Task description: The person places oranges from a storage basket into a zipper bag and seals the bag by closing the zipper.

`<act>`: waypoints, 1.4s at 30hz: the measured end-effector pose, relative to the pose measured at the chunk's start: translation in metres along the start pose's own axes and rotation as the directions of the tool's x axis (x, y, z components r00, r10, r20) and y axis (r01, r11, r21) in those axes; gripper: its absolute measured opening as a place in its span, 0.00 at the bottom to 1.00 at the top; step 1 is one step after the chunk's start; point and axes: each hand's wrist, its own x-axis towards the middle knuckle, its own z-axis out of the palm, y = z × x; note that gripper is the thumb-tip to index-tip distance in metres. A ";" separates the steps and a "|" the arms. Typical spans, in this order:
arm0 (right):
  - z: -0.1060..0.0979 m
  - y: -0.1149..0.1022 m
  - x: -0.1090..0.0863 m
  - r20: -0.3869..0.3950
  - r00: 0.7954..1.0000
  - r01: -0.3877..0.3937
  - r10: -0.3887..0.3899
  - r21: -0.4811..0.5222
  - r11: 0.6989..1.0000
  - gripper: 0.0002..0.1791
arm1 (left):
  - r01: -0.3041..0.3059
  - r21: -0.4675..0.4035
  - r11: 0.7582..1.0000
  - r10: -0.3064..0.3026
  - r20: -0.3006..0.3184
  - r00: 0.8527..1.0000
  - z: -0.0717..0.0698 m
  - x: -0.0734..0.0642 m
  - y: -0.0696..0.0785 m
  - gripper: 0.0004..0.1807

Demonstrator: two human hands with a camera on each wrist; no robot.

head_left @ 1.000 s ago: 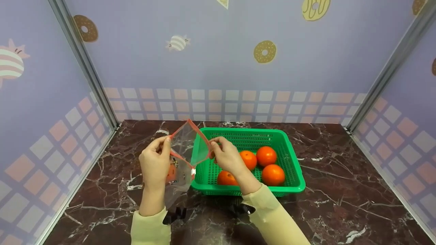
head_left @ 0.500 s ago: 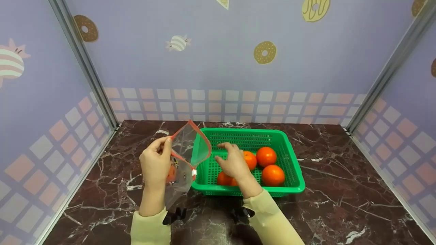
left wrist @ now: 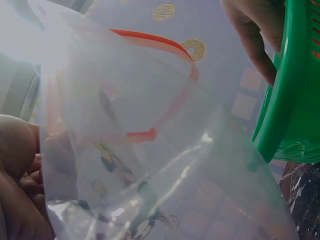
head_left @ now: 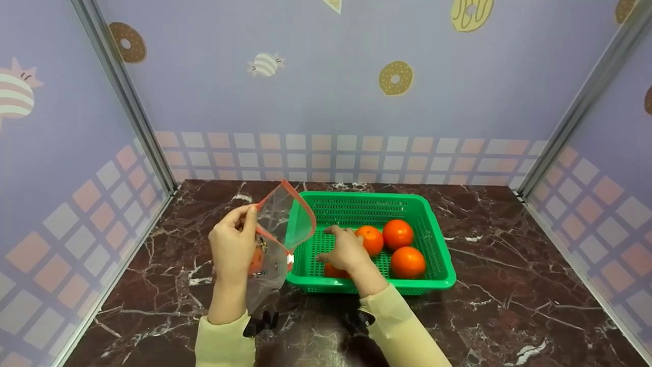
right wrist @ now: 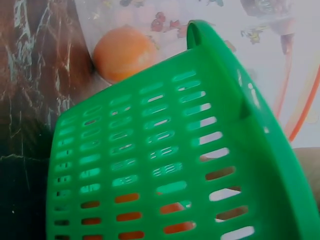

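My left hand (head_left: 232, 243) pinches the red rim of a clear zip bag (head_left: 275, 267), and its mouth gapes toward the basket. Cartoon prints show on the bag's plastic in the left wrist view. One orange (right wrist: 122, 54) sits low inside the bag. Over the left part of a green plastic basket (head_left: 428, 285) is my right hand (head_left: 349, 250), thumb and fingers spread and reaching down. Beneath it lies a partly hidden orange (head_left: 334, 271). Several oranges are in the basket, among them a rear orange (head_left: 398, 234) and a front-right orange (head_left: 408, 263).
The basket's slotted wall (right wrist: 125, 135) stands close beside the bag. Both rest on a dark marbled tabletop (head_left: 509, 285). A patterned wall panel (head_left: 326, 102) closes off the back, with side panels at left and right.
My right hand has let go of the bag's rim, drawn back over the basket and lowered toward the near-left orange. My left hand and the bag have stayed in place.
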 end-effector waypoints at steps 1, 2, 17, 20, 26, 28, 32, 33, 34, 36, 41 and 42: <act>0.001 0.001 0.001 0.014 1.000 -0.004 0.004 -0.010 1.000 0.37 | 0.001 0.000 1.000 -0.001 0.001 1.000 0.000 0.000 0.000 0.09; 0.001 0.001 0.000 0.031 1.000 -0.008 0.008 -0.015 1.000 0.37 | 0.001 0.000 1.000 -0.001 0.000 1.000 0.000 0.000 0.000 0.09; 0.005 0.002 -0.003 0.167 0.985 0.005 0.034 -0.229 0.973 0.30 | 0.015 -0.005 1.000 -0.015 0.009 1.000 0.000 0.000 0.001 0.09; 0.006 0.002 -0.004 0.185 0.983 0.028 0.021 -0.256 0.966 0.27 | 0.023 -0.009 1.000 -0.023 0.013 1.000 0.001 0.000 0.000 0.09; 0.006 0.003 -0.003 0.210 0.978 0.049 0.008 -0.265 0.963 0.22 | 0.029 -0.016 0.999 -0.029 0.020 0.999 0.002 0.000 0.000 0.09; 0.006 0.003 -0.003 0.210 0.978 0.046 0.010 -0.262 0.964 0.21 | 0.025 -0.019 1.000 -0.024 0.019 1.000 0.002 0.000 0.000 0.09; 0.005 0.004 -0.002 0.196 0.981 0.030 0.017 -0.231 0.973 0.22 | 0.012 -0.017 1.000 -0.012 0.016 1.000 0.002 0.000 -0.001 0.09; 0.005 0.004 -0.002 0.191 0.982 0.026 0.017 -0.221 0.975 0.23 | 0.009 -0.017 1.000 -0.009 0.016 1.000 0.002 -0.001 -0.001 0.09; 0.005 0.004 -0.002 0.184 0.983 0.024 0.016 -0.211 0.977 0.23 | 0.006 -0.016 1.000 -0.006 0.016 1.000 0.003 -0.001 -0.001 0.09; 0.005 0.005 -0.001 0.174 0.985 0.020 0.013 -0.189 0.982 0.25 | -0.001 -0.015 1.000 0.001 0.014 1.000 0.003 -0.001 -0.001 0.09; 0.003 0.006 -0.001 0.137 0.991 0.021 -0.003 -0.133 0.991 0.28 | -0.005 -0.017 1.000 0.006 0.011 1.000 0.003 -0.001 0.000 0.09; 0.003 0.006 -0.001 0.124 0.992 0.024 -0.009 -0.120 0.992 0.28 | -0.006 -0.020 1.000 0.006 0.012 1.000 0.003 -0.001 0.001 0.09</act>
